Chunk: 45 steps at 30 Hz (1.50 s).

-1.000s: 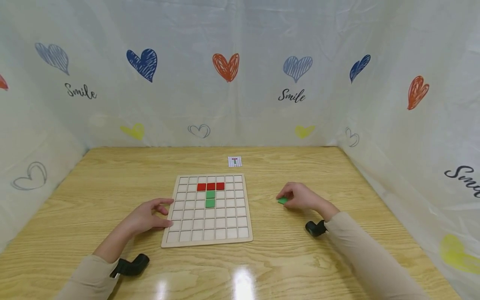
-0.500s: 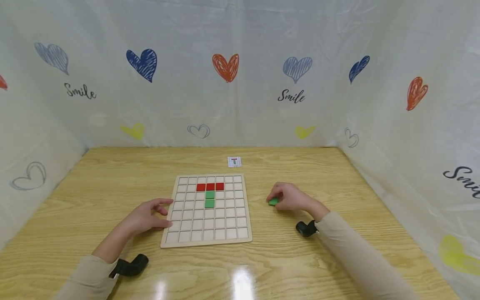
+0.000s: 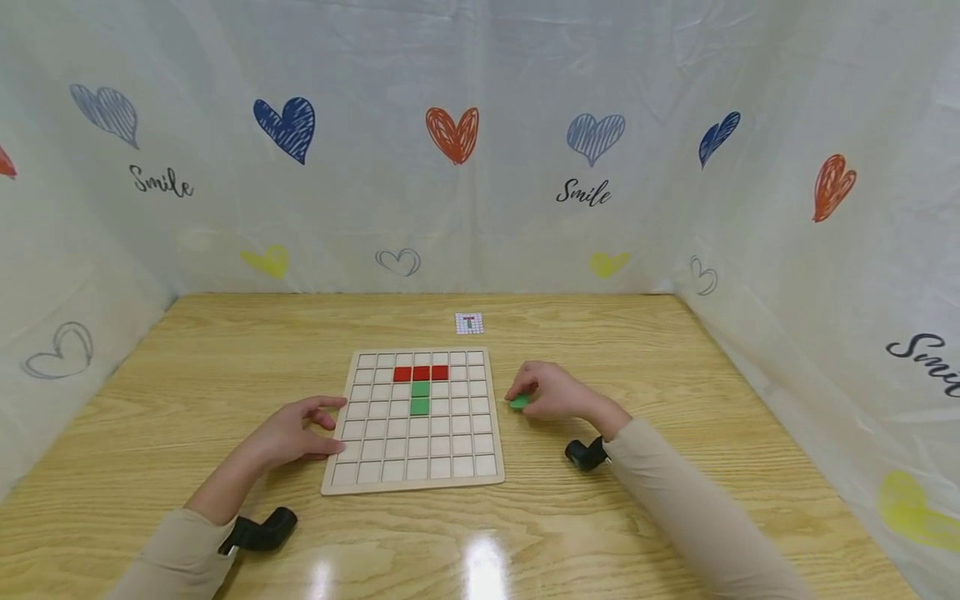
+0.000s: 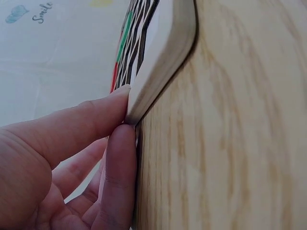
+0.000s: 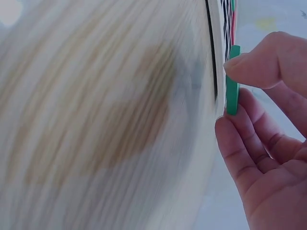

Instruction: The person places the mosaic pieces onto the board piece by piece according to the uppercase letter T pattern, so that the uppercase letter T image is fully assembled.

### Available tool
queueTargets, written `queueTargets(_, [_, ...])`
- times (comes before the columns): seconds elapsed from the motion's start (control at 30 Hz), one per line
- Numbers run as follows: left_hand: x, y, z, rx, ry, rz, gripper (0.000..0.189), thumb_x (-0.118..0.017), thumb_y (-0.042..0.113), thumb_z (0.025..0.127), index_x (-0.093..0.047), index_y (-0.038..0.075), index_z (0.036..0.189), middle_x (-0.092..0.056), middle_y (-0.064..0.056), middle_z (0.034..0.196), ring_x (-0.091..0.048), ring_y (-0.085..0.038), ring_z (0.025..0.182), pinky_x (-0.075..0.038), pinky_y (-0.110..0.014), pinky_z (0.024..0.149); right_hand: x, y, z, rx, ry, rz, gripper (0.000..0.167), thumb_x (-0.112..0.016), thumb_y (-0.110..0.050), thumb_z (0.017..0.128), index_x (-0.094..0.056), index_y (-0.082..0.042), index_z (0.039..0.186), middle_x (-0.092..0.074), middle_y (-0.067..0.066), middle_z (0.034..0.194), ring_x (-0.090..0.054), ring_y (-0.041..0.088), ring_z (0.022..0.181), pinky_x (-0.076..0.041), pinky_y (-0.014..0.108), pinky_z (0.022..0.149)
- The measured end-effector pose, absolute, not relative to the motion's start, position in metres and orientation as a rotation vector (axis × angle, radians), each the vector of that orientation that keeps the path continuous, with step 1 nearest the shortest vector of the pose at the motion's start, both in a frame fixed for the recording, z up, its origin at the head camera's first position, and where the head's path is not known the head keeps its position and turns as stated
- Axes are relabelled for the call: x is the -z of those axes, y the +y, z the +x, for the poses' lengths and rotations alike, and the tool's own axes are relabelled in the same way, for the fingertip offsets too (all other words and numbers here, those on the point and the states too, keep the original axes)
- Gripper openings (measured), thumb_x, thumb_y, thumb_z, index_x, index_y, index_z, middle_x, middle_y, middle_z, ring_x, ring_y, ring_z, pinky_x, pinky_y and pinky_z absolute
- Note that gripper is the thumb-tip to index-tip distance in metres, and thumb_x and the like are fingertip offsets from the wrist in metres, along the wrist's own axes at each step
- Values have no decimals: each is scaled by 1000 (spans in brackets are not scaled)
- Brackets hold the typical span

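A wooden grid board (image 3: 438,450) lies flat on the table, with red square tiles (image 3: 422,373) in a row and green tiles (image 3: 420,407) in a column below the middle one. My left hand (image 3: 288,433) rests at the board's left edge, thumb and fingertips touching it, spread apart along the rim. Between thumb and fingers my right hand (image 3: 555,392) pinches another green tile (image 5: 232,100), held a little above the table just right of the board. In the right wrist view that tile is seen edge-on.
A small printed card (image 3: 469,323) with a T-shaped grid pattern lies behind the board. Black wrist cameras (image 3: 262,531) sit under both forearms. White curtains (image 3: 517,217) printed with hearts enclose the back and sides of the wooden table (image 3: 600,525).
My right hand has moved left with the green tile, from well right of the board to near its right edge. The left hand and the board have stayed in place.
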<state>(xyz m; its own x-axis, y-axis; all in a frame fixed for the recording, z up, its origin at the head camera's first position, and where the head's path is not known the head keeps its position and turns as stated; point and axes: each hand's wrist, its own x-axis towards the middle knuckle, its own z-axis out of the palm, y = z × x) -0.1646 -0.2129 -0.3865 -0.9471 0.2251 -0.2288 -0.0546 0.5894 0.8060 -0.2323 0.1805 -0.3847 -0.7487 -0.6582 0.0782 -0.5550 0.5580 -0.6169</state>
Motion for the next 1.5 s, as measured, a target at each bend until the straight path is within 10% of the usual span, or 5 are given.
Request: queueTargets(1.5, [390,-215,-167,-1305,2506,155,72,-79,11,74,-43,-5,134,-51,-11,95,-47,-19,76,-45,-28,59,373,81,-224,884,2455,-1287,23,-69,2,75,-73,-4,96,-57,5,89,-48,16,79,-40,21,71])
